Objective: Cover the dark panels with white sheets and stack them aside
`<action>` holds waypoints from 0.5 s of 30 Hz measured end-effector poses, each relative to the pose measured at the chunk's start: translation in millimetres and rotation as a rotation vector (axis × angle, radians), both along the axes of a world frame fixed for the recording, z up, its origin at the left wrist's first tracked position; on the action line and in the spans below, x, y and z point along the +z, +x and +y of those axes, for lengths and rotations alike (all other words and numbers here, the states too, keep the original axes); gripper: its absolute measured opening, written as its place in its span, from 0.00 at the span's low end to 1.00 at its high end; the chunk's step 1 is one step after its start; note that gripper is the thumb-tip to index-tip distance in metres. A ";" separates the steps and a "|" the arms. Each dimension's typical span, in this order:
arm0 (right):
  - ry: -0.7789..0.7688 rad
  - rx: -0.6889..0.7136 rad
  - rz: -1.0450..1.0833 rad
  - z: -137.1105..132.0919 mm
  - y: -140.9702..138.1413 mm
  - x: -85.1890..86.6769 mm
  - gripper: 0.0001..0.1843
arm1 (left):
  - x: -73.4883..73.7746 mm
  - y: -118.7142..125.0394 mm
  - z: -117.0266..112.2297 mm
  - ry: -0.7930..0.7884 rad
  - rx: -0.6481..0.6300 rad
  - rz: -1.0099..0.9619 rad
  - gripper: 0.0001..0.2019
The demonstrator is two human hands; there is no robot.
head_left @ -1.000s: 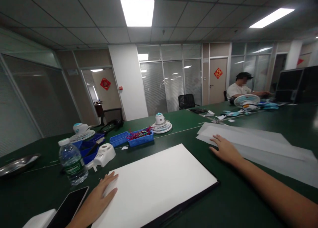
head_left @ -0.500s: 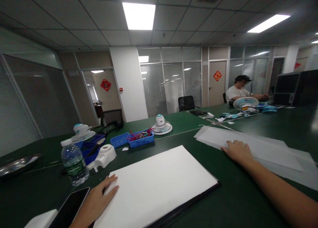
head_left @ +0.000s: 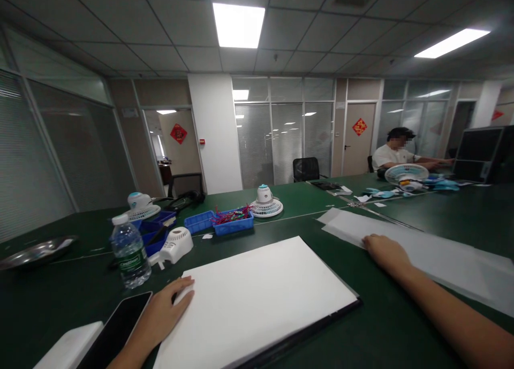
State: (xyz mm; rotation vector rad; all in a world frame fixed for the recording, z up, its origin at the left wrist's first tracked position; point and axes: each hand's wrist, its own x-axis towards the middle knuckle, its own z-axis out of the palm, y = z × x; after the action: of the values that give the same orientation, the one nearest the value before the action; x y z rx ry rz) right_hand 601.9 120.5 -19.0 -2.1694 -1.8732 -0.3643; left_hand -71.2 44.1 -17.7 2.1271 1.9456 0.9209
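A large white sheet (head_left: 257,299) lies on a black board in front of me on the green table (head_left: 385,326). My left hand (head_left: 164,313) rests flat and open on the sheet's near left corner. My right hand (head_left: 386,253) lies on a stack of translucent sheets (head_left: 441,256) to the right, its fingers curled down onto the top sheet near its left end. A dark phone (head_left: 116,334) lies just left of my left hand.
A water bottle (head_left: 130,251), a white fan housing (head_left: 174,246), blue trays (head_left: 225,221) with small parts and small fans (head_left: 265,203) stand beyond the sheet. A metal dish (head_left: 36,251) is at far left. Another person (head_left: 395,149) sits at the far right with a monitor (head_left: 485,152).
My right hand slid right along the translucent stack and its fingers curled down. The left hand stayed on the white sheet's corner. The camera shifted slightly.
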 end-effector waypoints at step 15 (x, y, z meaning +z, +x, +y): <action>0.049 0.968 -0.125 -94.6 -212.1 19.1 0.17 | 2.4 -2.2 -11.2 -0.006 -0.018 -0.031 0.25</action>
State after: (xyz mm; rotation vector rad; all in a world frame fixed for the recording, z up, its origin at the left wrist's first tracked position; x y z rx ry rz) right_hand 389.9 26.0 0.2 -1.0008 -2.6425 -0.3209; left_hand -73.5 32.9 -15.3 2.1105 1.9100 0.9377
